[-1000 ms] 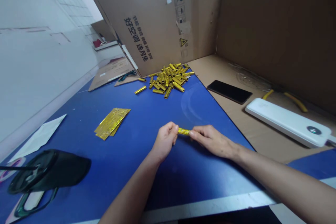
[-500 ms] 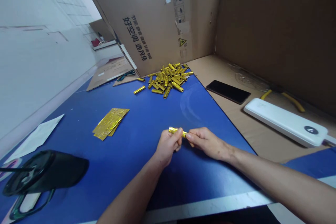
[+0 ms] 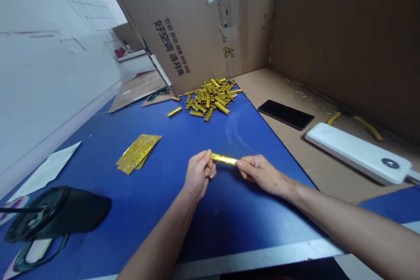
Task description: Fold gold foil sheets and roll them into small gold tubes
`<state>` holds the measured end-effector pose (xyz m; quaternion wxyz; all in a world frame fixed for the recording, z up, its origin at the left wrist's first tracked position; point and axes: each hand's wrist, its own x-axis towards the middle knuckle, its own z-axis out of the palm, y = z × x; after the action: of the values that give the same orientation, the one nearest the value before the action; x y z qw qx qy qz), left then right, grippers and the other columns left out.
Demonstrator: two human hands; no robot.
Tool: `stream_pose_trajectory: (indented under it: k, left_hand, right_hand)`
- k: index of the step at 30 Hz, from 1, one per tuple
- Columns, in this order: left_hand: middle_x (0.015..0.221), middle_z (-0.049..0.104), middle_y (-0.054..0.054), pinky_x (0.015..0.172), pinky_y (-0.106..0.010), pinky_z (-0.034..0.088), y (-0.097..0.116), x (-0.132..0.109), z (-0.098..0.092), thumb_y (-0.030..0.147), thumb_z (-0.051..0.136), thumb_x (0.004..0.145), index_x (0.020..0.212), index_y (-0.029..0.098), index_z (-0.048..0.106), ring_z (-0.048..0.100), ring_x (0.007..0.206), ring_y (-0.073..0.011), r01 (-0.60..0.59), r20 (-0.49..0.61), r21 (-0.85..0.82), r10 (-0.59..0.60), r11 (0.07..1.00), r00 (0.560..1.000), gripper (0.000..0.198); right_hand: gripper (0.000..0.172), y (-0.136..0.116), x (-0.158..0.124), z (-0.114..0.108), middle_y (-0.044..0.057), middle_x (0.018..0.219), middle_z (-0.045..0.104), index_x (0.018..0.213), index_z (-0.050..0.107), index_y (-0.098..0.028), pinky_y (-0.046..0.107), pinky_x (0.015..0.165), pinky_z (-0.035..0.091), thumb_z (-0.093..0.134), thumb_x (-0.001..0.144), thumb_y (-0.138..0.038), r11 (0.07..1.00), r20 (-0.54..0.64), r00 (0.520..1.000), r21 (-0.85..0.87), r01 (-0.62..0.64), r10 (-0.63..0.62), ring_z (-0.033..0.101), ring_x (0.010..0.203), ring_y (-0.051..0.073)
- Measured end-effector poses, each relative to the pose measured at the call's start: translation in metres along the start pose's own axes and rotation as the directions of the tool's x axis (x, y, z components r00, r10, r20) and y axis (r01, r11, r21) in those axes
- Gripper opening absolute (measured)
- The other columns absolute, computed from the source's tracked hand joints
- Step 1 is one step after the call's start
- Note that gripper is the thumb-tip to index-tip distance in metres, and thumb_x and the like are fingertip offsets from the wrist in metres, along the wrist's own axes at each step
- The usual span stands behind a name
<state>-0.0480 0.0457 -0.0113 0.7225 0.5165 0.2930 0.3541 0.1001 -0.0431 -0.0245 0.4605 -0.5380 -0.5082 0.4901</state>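
Between my hands, a shiny gold paper tube [image 3: 224, 159] is held roughly level above the blue tabletop [image 3: 210, 227]. My left hand [image 3: 198, 172] is closed, pinching the tube's left end with thumb and fingers. At the other end my right hand [image 3: 257, 170] grips it, also closed, the thumb on top. Beyond my hands lies a heap of similar gold tubes [image 3: 210, 99] against the cardboard, with one loose tube [image 3: 174, 112] a little to its left. A stack of flat gold sheets [image 3: 139, 154] rests on the table to the left of my hands.
Cardboard panels [image 3: 203, 17] stand at the back and right. On the right are a black phone [image 3: 286, 114] and a white power bank [image 3: 356, 153]. A dark lidded mug [image 3: 72, 210] and a white paper [image 3: 46, 169] are at left.
My left hand has slid left to the tube's end, so more of the tube shows between my hands. My right hand has shifted slightly right and up.
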Motion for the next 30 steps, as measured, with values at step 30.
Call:
stream_pose_trajectory:
  k: [30]
  left_hand:
    - [0.043,0.045,0.004,0.048,-0.02,0.028,-0.009,-0.017,0.015,0.041,0.049,0.075,0.063,0.013,0.052,0.036,0.042,-0.0066,0.084,0.447,0.452,-0.307,0.888,0.84,0.03]
  right_hand:
    - [0.048,-0.004,0.001,-0.008,-0.006,0.043,0.037,0.048,0.047,-0.016,0.022,0.043,0.023,0.041,0.081,-0.05,0.99,0.105,0.985,0.01,0.14,-0.141,0.029,0.042,0.006]
